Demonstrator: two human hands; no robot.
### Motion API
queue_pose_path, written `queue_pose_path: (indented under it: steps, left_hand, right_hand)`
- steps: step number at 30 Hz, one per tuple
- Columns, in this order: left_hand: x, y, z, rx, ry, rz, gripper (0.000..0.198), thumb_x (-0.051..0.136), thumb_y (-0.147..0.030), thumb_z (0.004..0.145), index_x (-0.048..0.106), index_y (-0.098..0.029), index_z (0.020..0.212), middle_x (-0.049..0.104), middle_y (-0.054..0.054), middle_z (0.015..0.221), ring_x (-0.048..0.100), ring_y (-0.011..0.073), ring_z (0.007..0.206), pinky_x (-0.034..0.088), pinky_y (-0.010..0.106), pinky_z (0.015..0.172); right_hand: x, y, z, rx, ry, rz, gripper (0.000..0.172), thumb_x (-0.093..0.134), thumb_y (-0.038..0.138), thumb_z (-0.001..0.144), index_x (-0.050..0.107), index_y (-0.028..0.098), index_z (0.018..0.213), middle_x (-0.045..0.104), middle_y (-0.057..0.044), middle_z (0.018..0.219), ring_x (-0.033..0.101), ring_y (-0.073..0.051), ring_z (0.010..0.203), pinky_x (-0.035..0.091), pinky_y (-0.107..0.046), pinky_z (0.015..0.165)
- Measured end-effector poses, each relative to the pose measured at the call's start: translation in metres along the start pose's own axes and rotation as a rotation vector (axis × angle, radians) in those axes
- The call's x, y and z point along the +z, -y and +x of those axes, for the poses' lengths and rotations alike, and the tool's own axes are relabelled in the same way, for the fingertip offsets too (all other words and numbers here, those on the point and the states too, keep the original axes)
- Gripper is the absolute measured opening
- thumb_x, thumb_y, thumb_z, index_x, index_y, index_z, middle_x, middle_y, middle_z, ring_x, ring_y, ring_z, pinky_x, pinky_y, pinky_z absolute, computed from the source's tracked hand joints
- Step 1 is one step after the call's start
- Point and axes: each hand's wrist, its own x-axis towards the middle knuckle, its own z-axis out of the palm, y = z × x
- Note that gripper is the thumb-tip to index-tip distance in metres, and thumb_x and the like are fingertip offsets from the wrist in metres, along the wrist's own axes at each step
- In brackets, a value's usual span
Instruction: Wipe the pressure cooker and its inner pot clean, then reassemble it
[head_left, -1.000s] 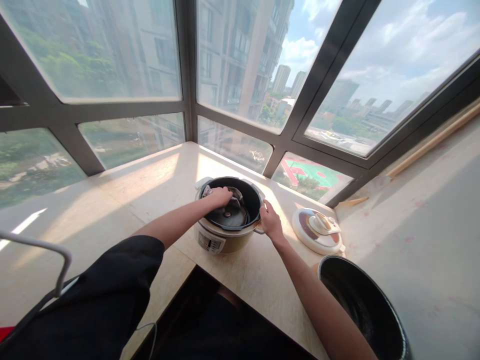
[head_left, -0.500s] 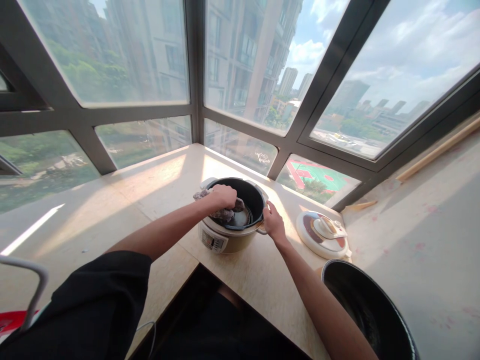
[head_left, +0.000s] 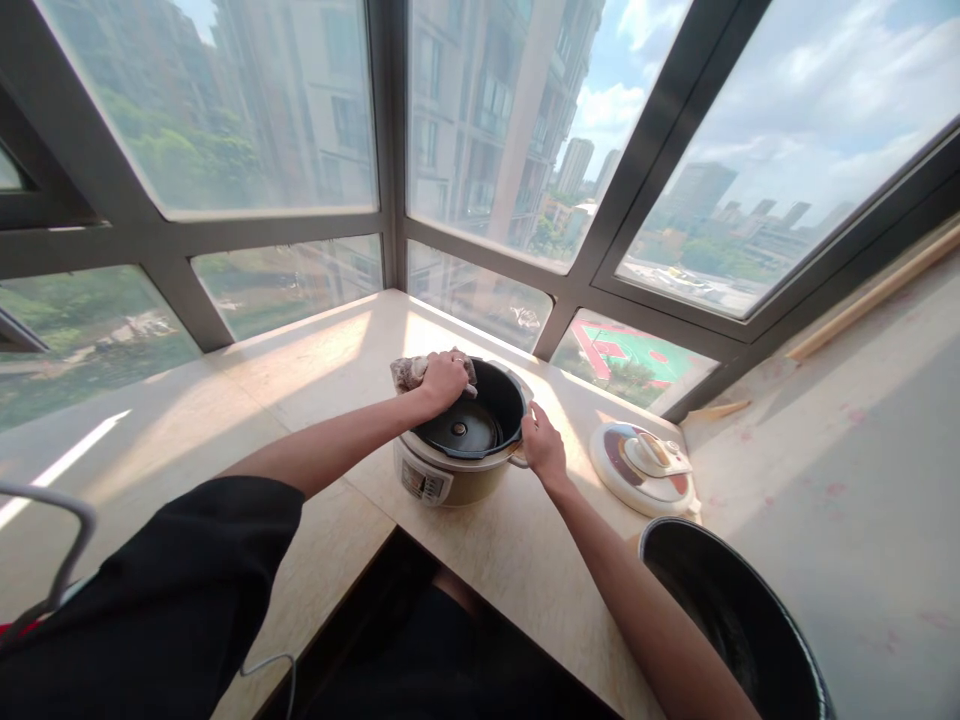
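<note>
A pressure cooker base (head_left: 487, 484) with a control panel on its front stands on the counter, its lid off. Its dark inside shows, with a small round part in the middle of the floor. My left hand (head_left: 444, 382) is closed around a greyish-brown patterned cloth (head_left: 409, 374), pressing it against the far left of the rim. Part of the cloth hangs over the outside edge. My right hand (head_left: 543, 442) grips the cooker at its right side by the handle, thumb near the rim.
The cooker's lid (head_left: 646, 468) lies on the counter to the right. Nearer me is a black inner pot (head_left: 731, 610). Windows (head_left: 480, 130) border the pale counter (head_left: 300, 400) at the back. A grey curved tube (head_left: 79, 535) and a thin cable (head_left: 291, 665) are at the left.
My left hand has lifted the cloth from inside the cooker up to its far left rim, uncovering the cooker's floor. My right hand stays at the right side.
</note>
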Motion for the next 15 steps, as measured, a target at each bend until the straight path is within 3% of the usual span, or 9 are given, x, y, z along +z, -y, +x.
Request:
queue_pose_path:
  steps: [7, 15]
  left_hand:
    - [0.037, -0.014, 0.014, -0.016, 0.055, -0.108, 0.029, 0.054, -0.011, 0.090, 0.077, -0.008, 0.108, 0.062, 0.029, 0.131, 0.049, 0.0440, 0.127, 0.031, 0.060, 0.104]
    - [0.071, -0.016, 0.029, -0.268, 0.072, -0.441, 0.032, 0.078, -0.023, 0.072, 0.082, -0.013, 0.102, 0.073, 0.024, 0.110, 0.042, 0.0553, 0.136, 0.012, 0.069, 0.116]
  right_hand:
    - [0.000, 0.000, -0.001, -0.021, -0.019, -0.027, 0.053, 0.036, 0.036, 0.099, 0.052, 0.024, 0.148, 0.067, -0.009, 0.137, 0.060, -0.028, 0.130, 0.045, -0.039, 0.107]
    - [-0.002, 0.003, -0.002, -0.015, 0.001, -0.031, 0.054, 0.035, 0.036, 0.099, 0.050, 0.023, 0.150, 0.065, -0.010, 0.139, 0.059, -0.029, 0.131, 0.045, -0.040, 0.108]
